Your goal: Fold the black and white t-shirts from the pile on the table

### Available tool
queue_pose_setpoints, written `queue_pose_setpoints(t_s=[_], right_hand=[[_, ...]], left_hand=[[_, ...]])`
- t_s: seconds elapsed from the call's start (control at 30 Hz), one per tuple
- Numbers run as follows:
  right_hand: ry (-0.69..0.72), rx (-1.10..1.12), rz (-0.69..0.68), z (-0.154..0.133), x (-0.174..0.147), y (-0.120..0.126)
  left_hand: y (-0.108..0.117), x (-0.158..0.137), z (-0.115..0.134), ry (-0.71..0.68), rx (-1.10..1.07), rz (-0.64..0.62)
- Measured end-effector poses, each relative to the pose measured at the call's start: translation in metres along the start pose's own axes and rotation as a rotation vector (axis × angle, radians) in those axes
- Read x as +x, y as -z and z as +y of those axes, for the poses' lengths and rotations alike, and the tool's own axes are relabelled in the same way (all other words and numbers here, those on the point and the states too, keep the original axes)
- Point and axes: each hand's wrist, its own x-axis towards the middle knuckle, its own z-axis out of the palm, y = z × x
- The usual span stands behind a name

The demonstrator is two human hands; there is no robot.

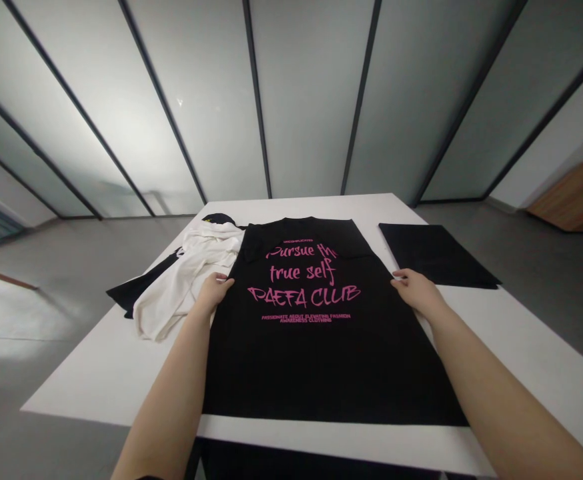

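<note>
A black T-shirt (321,373) with pink lettering lies flat on the white table, its collar toward the far side and its hem near the front edge. My left hand (216,289) pinches the shirt's left edge, about level with the print. On the opposite edge, at nearly the same height, my right hand (417,289) grips the fabric between thumb and fingers. The shirt's sleeves do not show clearly; the sides run almost straight.
White and black garments (171,300) lie in a loose heap at the table's left. A folded black cloth (436,253) rests at the right. The white table (86,373) stands before frosted glass panels (311,100). A wooden piece (571,197) is at far right.
</note>
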Motion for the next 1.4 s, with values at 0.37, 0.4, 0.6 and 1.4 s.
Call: queue_pose_setpoints(t_s=[0.37,0.4,0.6,1.4], right_hand=[[0.031,-0.011,-0.023,-0.001,-0.007,0.005],[0.053,-0.045,-0.038,-0.004,-0.011,0.004],[0.132,-0.186,0.009,-0.008,-0.033,-0.003],[0.611,-0.058,-0.439,-0.020,-0.049,-0.014]], left_hand=[[-0.001,-0.005,0.006,-0.038,0.086,0.072],[-0.004,-0.007,0.009,-0.108,0.188,0.152],[-0.031,-0.028,0.021,-0.611,0.614,0.178],[-0.126,-0.081,0.133,-0.819,0.690,-0.137]])
